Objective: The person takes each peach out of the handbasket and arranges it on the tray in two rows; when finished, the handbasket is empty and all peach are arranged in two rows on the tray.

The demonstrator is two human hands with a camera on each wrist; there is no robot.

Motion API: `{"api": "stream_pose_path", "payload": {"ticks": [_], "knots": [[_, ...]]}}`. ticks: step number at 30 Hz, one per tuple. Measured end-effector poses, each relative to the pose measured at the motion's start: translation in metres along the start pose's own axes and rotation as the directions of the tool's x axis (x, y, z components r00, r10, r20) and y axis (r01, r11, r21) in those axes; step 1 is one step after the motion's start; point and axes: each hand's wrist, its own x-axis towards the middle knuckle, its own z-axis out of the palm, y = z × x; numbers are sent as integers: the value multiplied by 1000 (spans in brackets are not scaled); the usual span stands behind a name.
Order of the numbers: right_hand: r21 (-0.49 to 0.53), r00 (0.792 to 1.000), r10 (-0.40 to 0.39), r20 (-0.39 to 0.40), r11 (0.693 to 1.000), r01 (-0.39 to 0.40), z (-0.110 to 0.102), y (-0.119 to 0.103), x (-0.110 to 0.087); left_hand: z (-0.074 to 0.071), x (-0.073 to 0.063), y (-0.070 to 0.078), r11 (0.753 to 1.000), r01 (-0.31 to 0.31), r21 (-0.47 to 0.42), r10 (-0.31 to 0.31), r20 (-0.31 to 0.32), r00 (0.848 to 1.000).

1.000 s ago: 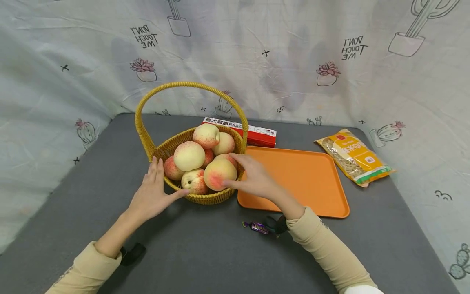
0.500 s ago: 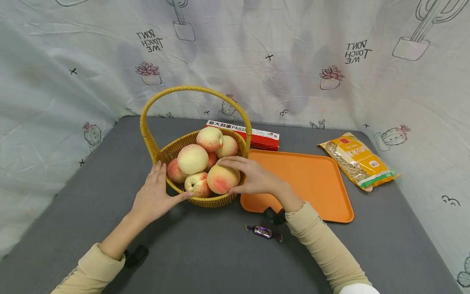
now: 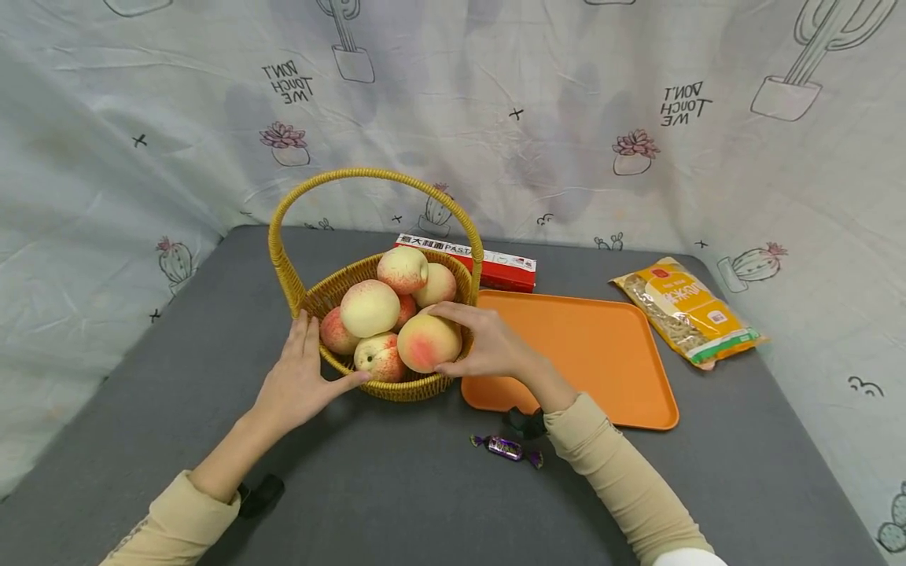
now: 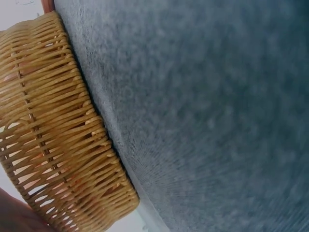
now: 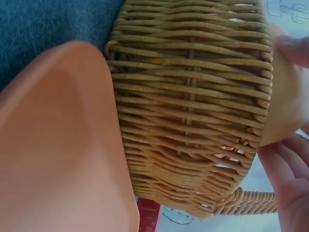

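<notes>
In the head view a yellow wicker basket point(image 3: 414, 390) with a tall arched handle stands on the grey table, heaped with several peaches. My right hand point(image 3: 491, 346) holds the front-right peach point(image 3: 426, 343), thumb at its lower side and fingers over its top. The right wrist view shows this peach point(image 5: 286, 104) at the rim of the woven basket wall point(image 5: 193, 92). On the other side, my left hand point(image 3: 293, 387) rests against the basket with straight fingers along its left outside and the thumb at the front rim. The basket's wall point(image 4: 58, 125) fills the left wrist view's left side.
Right of the basket lies an orange tray point(image 3: 573, 346), close against it. Behind sits a red-and-white pasta box point(image 3: 506, 270). A yellow food packet point(image 3: 690, 310) lies at the far right. A purple wrapped candy point(image 3: 506, 448) lies near my right wrist.
My right fingers have moved over the top of the front-right peach and now grip it. The left hand keeps its place on the basket; the head view has shifted slightly.
</notes>
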Motion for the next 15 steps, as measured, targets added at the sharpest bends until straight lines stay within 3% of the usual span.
{"api": "stream_pose_path", "payload": {"ticks": [4,9,15], "knots": [[95,997,27,-71,995,-20,-1,-1,-3,2,-2,1,1000,8,-10,-8,-4,1000],[298,987,111,-115,952,-72,-6,-6,-8,2,-4,2,1000,21,-15,-21,-10,1000],[372,968,194,-160,920,-123,-21,-9,-20,2,-6,2,1000,25,-12,-25,-13,1000]]}}
